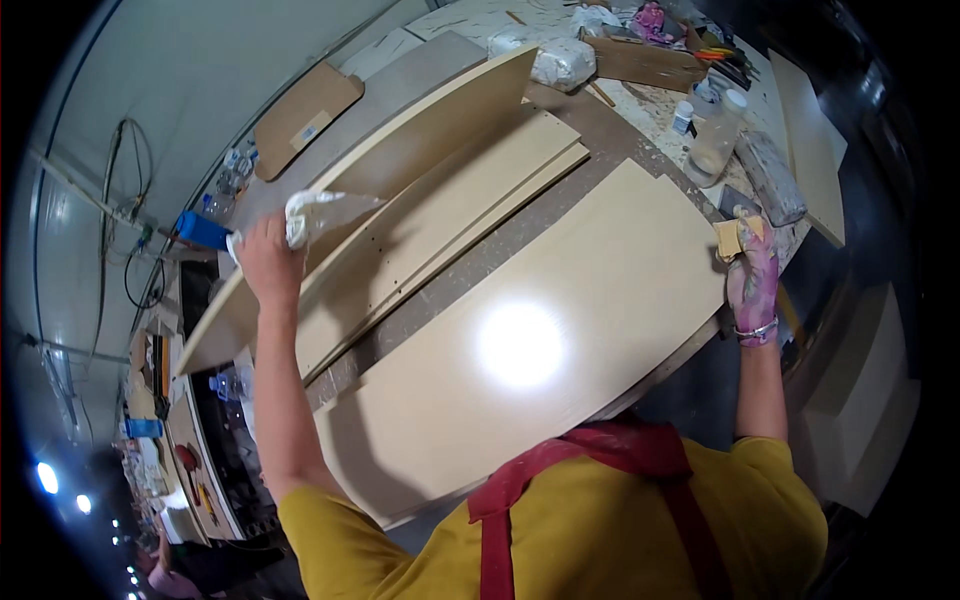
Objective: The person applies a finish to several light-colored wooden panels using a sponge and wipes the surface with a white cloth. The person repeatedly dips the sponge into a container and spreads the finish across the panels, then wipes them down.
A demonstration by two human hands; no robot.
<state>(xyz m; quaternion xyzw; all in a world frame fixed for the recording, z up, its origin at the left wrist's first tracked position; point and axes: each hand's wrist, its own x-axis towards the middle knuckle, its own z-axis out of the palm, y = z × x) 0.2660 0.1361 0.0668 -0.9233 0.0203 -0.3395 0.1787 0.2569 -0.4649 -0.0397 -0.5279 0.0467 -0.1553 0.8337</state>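
My left hand point(270, 255) is closed on a white cloth point(330, 213) at the upper edge of a long pale wooden panel point(430, 140) standing on its edge; part of the cloth trails over that panel. My right hand point(752, 270), in a glove stained pink and purple, pinches a small tan pad point(737, 238), perhaps a piece of sandpaper or sponge. It is beside the right end of a wide pale board point(620, 270) lying flat in front of me. Between this board and the standing panel lie stacked boards point(430, 215) with small drilled holes.
Bottles point(718, 140), a grey wrapped block point(770, 178) and a cardboard box point(645, 62) with tools beside it stand at the far right of the paint-spattered table point(640, 110). A cardboard piece point(305, 120) leans at the back left. Large panels point(850, 400) stand at right.
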